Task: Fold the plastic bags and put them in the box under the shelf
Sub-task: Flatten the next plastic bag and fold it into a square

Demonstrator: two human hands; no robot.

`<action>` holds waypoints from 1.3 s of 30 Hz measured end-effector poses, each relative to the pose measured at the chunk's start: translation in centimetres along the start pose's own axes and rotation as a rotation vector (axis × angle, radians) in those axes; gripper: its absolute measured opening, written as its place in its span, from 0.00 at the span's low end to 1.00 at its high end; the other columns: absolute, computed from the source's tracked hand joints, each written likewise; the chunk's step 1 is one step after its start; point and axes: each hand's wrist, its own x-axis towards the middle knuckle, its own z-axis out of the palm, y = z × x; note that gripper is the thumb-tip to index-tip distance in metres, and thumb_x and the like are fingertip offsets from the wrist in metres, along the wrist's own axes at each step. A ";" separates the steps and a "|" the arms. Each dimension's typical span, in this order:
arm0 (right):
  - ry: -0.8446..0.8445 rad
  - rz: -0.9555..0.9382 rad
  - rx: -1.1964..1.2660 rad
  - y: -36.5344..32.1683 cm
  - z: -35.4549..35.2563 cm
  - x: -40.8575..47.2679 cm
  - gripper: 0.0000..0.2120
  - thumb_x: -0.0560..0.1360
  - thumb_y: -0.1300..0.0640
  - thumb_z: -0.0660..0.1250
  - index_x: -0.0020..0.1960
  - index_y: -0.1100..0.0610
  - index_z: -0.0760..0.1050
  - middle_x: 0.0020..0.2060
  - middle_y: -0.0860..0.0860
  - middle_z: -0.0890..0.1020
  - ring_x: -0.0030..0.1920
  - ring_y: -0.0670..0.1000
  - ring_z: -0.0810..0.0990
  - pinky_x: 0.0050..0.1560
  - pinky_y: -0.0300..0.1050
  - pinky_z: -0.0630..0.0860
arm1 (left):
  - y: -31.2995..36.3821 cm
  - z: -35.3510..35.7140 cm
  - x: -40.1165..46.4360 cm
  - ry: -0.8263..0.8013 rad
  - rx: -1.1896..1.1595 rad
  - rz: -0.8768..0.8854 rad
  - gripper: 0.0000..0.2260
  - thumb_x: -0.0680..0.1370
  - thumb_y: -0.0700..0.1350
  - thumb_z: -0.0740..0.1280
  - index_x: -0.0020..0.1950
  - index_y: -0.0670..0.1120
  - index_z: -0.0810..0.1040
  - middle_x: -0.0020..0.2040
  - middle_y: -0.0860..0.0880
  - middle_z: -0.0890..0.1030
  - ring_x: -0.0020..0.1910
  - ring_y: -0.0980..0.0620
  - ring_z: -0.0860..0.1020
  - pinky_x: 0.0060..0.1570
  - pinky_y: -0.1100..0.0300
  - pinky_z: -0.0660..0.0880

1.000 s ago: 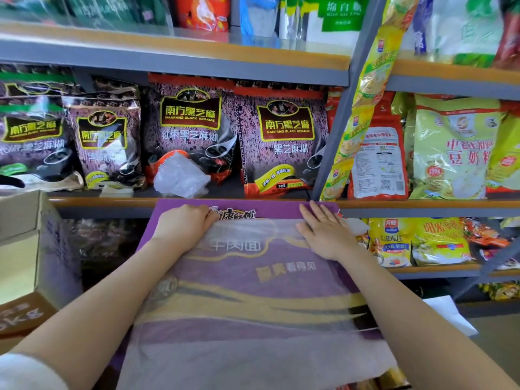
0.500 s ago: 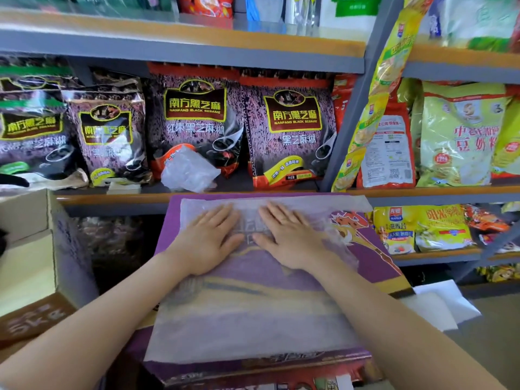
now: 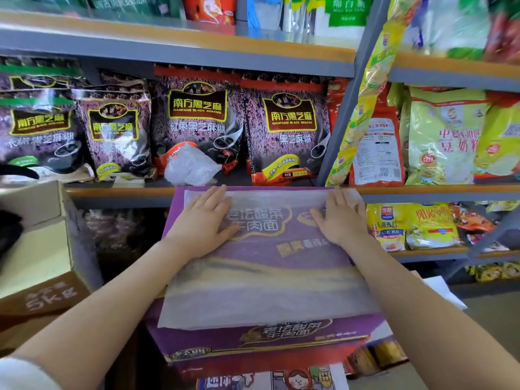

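A translucent white plastic bag (image 3: 261, 299) lies flat on top of a purple noodle carton (image 3: 253, 342) in front of the shelves. My left hand (image 3: 204, 225) presses flat on the bag's far left part, fingers straight. My right hand (image 3: 342, 218) presses flat near the far right corner, fingers spread. A second, crumpled plastic bag (image 3: 190, 167) sits on the shelf board among the dark sesame packs. An open cardboard box (image 3: 36, 243) stands at the left, beside the shelf.
Grey metal shelves (image 3: 337, 128) with orange board edges hold purple-black sesame packs (image 3: 284, 130) and yellow-green soy powder bags (image 3: 444, 136). Lower shelf at right carries yellow packets (image 3: 410, 226). White sheets (image 3: 439, 291) lie on the floor at right.
My hands have slid apart from the middle of the bag towards its far corners, smoothing it flat. One second ago they were also apart at the far edge.
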 end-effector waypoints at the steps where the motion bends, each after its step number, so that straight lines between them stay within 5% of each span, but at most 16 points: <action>1: 0.069 -0.115 0.001 -0.9 -0.6 -1.3 0.29 0.79 0.43 0.52 0.75 0.56 0.53 0.77 0.54 0.52 0.76 0.55 0.52 0.73 0.57 0.50 | 0.6 -0.5 -0.9 0.010 -0.064 0.059 0.35 0.73 0.68 0.50 0.73 0.46 0.61 0.76 0.48 0.54 0.74 0.50 0.54 0.71 0.57 0.52; 5: 0.032 -0.630 0.178 -4.4 -3.1 -8.9 0.26 0.76 0.42 0.50 0.67 0.54 0.70 0.68 0.52 0.70 0.67 0.54 0.70 0.64 0.51 0.66 | 3.3 -2.1 -6.1 -0.065 -0.282 0.246 0.42 0.69 0.74 0.41 0.71 0.49 0.65 0.72 0.51 0.65 0.70 0.54 0.64 0.66 0.67 0.55; 8: -0.058 -0.773 0.085 -3.9 -3.0 -12.8 0.34 0.73 0.34 0.44 0.67 0.53 0.69 0.66 0.50 0.72 0.65 0.52 0.71 0.61 0.50 0.69 | 3.7 -1.3 -9.1 -0.036 -0.237 0.258 0.40 0.70 0.74 0.43 0.70 0.49 0.68 0.71 0.50 0.67 0.68 0.51 0.68 0.66 0.60 0.60; 11: -0.086 -0.752 -0.058 -2.2 -1.7 -13.9 0.37 0.70 0.28 0.48 0.72 0.48 0.61 0.72 0.47 0.64 0.70 0.51 0.66 0.64 0.50 0.67 | 2.9 -0.1 -11.5 -0.036 -0.214 0.228 0.38 0.69 0.73 0.55 0.70 0.49 0.66 0.70 0.50 0.69 0.67 0.51 0.69 0.66 0.56 0.67; 15: -0.021 -0.749 -0.099 -0.4 -0.3 -13.9 0.35 0.66 0.47 0.74 0.70 0.51 0.66 0.69 0.51 0.71 0.66 0.54 0.73 0.60 0.53 0.73 | 2.0 1.2 -13.9 0.065 -0.270 0.186 0.25 0.71 0.55 0.62 0.66 0.49 0.70 0.67 0.51 0.72 0.65 0.54 0.70 0.65 0.63 0.64; 17: -0.007 -0.762 -0.016 -0.2 -0.4 -14.2 0.24 0.72 0.53 0.68 0.67 0.53 0.68 0.67 0.51 0.73 0.65 0.54 0.74 0.59 0.51 0.73 | 2.3 0.8 -14.5 0.165 -0.399 0.125 0.18 0.72 0.50 0.59 0.61 0.50 0.75 0.61 0.57 0.76 0.61 0.58 0.73 0.63 0.66 0.66; 20: 0.046 -0.734 0.172 0.0 -1.7 -14.4 0.12 0.78 0.52 0.54 0.58 0.54 0.70 0.47 0.53 0.81 0.48 0.59 0.80 0.35 0.48 0.68 | 2.9 -0.3 -14.7 0.254 -0.536 0.045 0.14 0.74 0.52 0.58 0.53 0.53 0.80 0.49 0.70 0.79 0.51 0.67 0.77 0.50 0.73 0.71; 23: 0.015 -0.731 0.280 -0.1 -3.5 -13.5 0.06 0.79 0.53 0.53 0.43 0.48 0.65 0.28 0.46 0.67 0.34 0.55 0.72 0.31 0.47 0.62 | 3.7 -1.7 -14.1 0.325 -0.642 0.007 0.10 0.73 0.56 0.58 0.44 0.61 0.80 0.45 0.66 0.80 0.42 0.70 0.77 0.40 0.76 0.69; 27: -0.130 -0.696 0.421 -0.9 -6.7 -10.4 0.19 0.79 0.59 0.60 0.31 0.51 0.58 0.26 0.47 0.62 0.28 0.43 0.63 0.31 0.41 0.57 | 4.1 -3.6 -12.1 0.422 -0.976 -0.121 0.08 0.70 0.56 0.64 0.45 0.61 0.80 0.41 0.51 0.82 0.39 0.61 0.76 0.39 0.71 0.71; 32: -0.199 -0.493 0.600 -1.8 -8.4 -5.7 0.18 0.79 0.58 0.59 0.31 0.55 0.61 0.28 0.46 0.63 0.30 0.44 0.63 0.33 0.42 0.57 | 2.5 -4.5 -9.1 0.343 -1.438 -0.265 0.16 0.65 0.59 0.64 0.48 0.54 0.80 0.43 0.56 0.83 0.44 0.58 0.79 0.45 0.59 0.73; 36: -0.253 -0.420 0.327 -2.4 -6.4 -2.4 0.19 0.79 0.57 0.58 0.30 0.54 0.61 0.29 0.48 0.65 0.35 0.49 0.67 0.37 0.46 0.60 | 1.3 -3.0 -6.5 0.146 -0.985 -0.438 0.18 0.68 0.59 0.65 0.47 0.46 0.78 0.42 0.48 0.82 0.41 0.50 0.79 0.41 0.56 0.73; 39: -0.209 -0.408 0.163 -2.8 -4.6 -1.0 0.19 0.78 0.58 0.58 0.29 0.54 0.60 0.29 0.49 0.66 0.39 0.54 0.70 0.39 0.47 0.63 | 0.8 -1.8 -4.6 0.115 -0.643 -0.548 0.12 0.76 0.48 0.63 0.37 0.42 0.72 0.34 0.45 0.77 0.36 0.44 0.75 0.32 0.56 0.68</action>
